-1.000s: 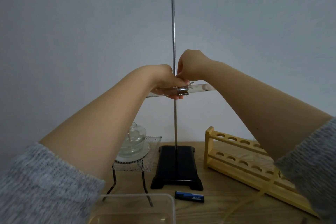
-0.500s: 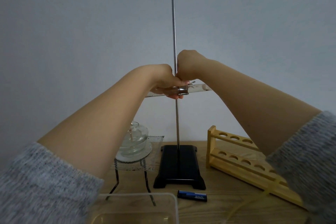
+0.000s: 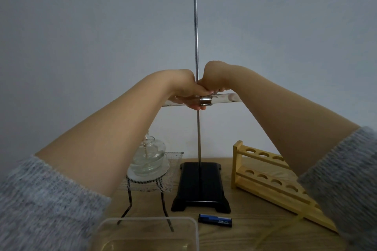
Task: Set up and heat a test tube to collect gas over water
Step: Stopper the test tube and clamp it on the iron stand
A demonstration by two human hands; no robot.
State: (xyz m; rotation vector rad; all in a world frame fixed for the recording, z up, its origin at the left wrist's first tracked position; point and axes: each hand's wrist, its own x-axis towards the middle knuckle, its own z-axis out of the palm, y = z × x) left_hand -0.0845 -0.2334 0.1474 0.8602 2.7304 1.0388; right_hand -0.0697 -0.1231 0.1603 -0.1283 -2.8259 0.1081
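Wooden desk point(image 3: 255, 228) against a plain grey wall, apparatus being assembled, described from near to far. At the near edge, a clear plastic tub point(image 3: 146, 234) is lying partly out of view; whether it is holding water cannot be told. Just beyond it a battery point(image 3: 215, 220) is lying loose, its label reading "QUALITY"; no other writing is legible. A tripod point(image 3: 146, 199) is carrying gauze and a glass burner point(image 3: 150, 159), unlit, to the left of the black stand point(image 3: 201, 185). An empty wooden rack point(image 3: 265, 181) is lying to the right.

Up the rod, the tube point(image 3: 224, 99) is lying nearly level in a metal clamp point(image 3: 206, 101). The left hand point(image 3: 183, 89) is closing around the tube beside the clamp, steadying it. The right hand point(image 3: 214, 77) is curling tightly at the clamp top, apparently on its screw, though the fingertips are hidden.

Step in hand, as judged: the tube is being fixed to the stand. The next move is calling for a firm but gentle tightening, then a test release, before any delivery hose or burner is being brought under.
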